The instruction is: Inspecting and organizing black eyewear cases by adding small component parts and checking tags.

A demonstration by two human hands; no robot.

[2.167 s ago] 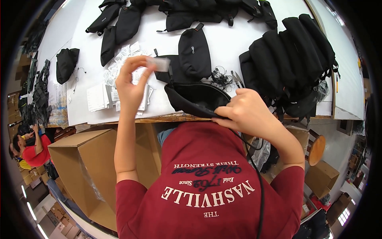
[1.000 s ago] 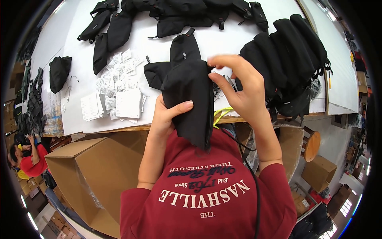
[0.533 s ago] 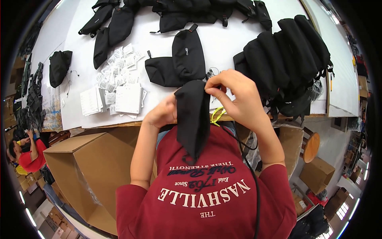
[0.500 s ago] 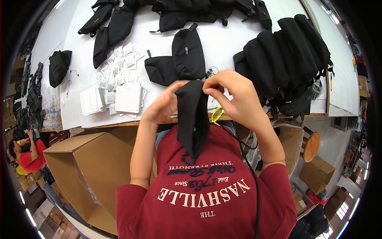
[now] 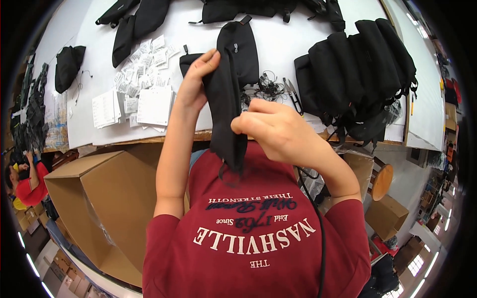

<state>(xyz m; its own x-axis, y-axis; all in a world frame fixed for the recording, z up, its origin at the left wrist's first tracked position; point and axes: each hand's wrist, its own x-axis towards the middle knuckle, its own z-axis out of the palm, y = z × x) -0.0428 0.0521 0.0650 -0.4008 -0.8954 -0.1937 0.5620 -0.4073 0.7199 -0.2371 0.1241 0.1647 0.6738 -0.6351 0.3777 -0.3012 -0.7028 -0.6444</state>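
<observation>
A long black fabric pouch (image 5: pixel 220 111) hangs lengthwise over the table's front edge, its lower end against my shirt. My left hand (image 5: pixel 195 82) grips its far end, thumb on top. My right hand (image 5: pixel 278 130) is closed, with its fingertips pinched at the pouch's right edge, along the opening; any small pull between them is hidden. Just beyond lies another black pouch (image 5: pixel 246 52) with a small light mark, partly covered by the held one. To the right of the held pouch are a tangle of thin black cords (image 5: pixel 266 89) and dark-handled scissors (image 5: pixel 294 97).
White tags (image 5: pixel 144 67) lie loose on the left, beside stacks of white cards (image 5: pixel 155 105). A row of black pouches (image 5: pixel 357 69) fills the right side; more lie at the back. An open cardboard box (image 5: pixel 94 198) stands below the table's left front. Another person (image 5: pixel 31 184) is far left.
The pouch has moved away from me, with my left hand farther up at its far end. My right hand has slid from the far end toward me along its edge.
</observation>
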